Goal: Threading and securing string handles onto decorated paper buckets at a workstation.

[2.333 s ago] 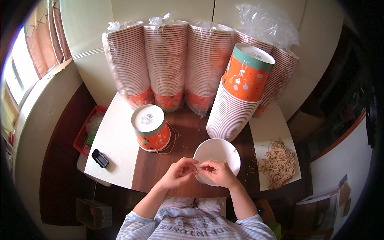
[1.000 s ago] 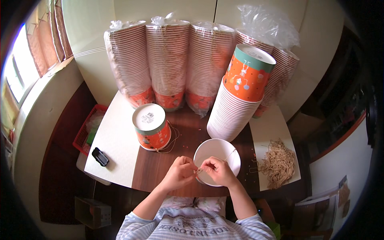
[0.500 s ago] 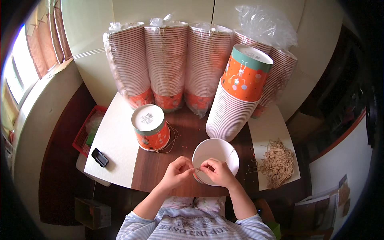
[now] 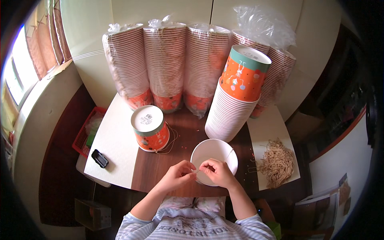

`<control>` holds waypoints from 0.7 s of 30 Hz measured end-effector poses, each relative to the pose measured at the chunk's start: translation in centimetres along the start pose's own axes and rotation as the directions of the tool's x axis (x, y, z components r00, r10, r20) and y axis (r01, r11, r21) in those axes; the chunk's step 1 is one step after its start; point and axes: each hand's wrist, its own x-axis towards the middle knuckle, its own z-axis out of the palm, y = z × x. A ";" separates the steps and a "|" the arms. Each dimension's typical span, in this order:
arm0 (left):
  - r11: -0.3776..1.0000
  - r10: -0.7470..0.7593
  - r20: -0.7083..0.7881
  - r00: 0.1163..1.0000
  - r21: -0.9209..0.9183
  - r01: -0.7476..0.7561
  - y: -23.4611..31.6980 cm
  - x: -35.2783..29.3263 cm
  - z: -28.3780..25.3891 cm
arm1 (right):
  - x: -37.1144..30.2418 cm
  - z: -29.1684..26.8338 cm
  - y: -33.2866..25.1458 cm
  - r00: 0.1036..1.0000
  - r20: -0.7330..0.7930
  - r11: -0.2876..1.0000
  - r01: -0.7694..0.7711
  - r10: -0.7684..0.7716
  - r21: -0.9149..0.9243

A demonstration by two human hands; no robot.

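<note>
A white-lined paper bucket point(image 4: 214, 150) stands mouth up at the table's near edge. A thin tan string point(image 4: 231, 152) shows at its right rim. Over the near-left rim, my left hand point(image 4: 178, 176) and my right hand point(image 4: 218, 173) pinch a thin string between thumbs and fingertips, nearly touching each other. The fingers hide most of that piece. To the left, an upside-down orange and green bucket point(image 4: 152, 136) has a loop of string hanging at its right side. Behind the open bucket rises a tall stack of upturned buckets point(image 4: 232, 114).
Several plastic-wrapped bucket stacks point(image 4: 165, 64) line the back of the table. On the right white panel lies a tangled heap of tan strings point(image 4: 278, 166). A small black case point(image 4: 99, 159) rests on the left panel, and a red basket point(image 4: 82, 138) stands beyond that edge.
My fingertips have shifted slightly at the bucket's near-left rim, still pinching the string. The other things stay in place, with the whole view moved a little.
</note>
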 end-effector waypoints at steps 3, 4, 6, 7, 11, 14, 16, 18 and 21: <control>0.979 0.004 -0.044 0.999 0.203 0.005 -0.4 0.1 0.1 | 0.0 0.0 -0.2 1.000 -0.008 1.000 0.021 -0.021 0.015; 0.956 0.034 -0.078 0.996 0.295 -0.009 -0.6 0.2 0.1 | -0.1 0.0 -0.2 1.000 -0.007 1.000 0.010 -0.009 0.018; 0.955 0.052 -0.085 0.995 0.296 -0.025 -0.6 0.3 0.2 | -0.1 0.0 -0.1 1.000 -0.008 1.000 -0.003 0.003 0.021; 0.953 0.071 -0.095 0.993 0.299 -0.039 -0.5 0.4 0.3 | -0.1 0.0 -0.1 1.000 -0.005 1.000 -0.011 0.011 0.024; 0.951 0.070 -0.117 0.991 0.308 -0.031 -0.5 0.4 0.6 | -0.1 0.0 -0.1 1.000 -0.005 1.000 0.013 -0.013 0.014; 0.984 0.001 -0.142 0.990 0.179 0.025 -1.1 0.5 0.7 | -0.1 0.0 -0.1 1.000 0.000 1.000 0.003 -0.003 0.014; 0.996 0.020 -0.170 0.985 0.090 -0.005 -1.3 0.6 0.9 | -0.1 0.1 -0.1 1.000 0.000 1.000 0.003 -0.003 0.009; 0.996 0.047 -0.179 0.983 0.078 -0.034 -1.6 0.6 1.0 | -0.1 0.1 -0.2 1.000 0.000 1.000 0.003 -0.003 0.005; 0.996 0.073 -0.200 0.977 0.058 -0.063 -1.5 0.6 0.9 | -0.1 0.1 -0.3 0.999 -0.014 0.999 0.035 -0.035 -0.020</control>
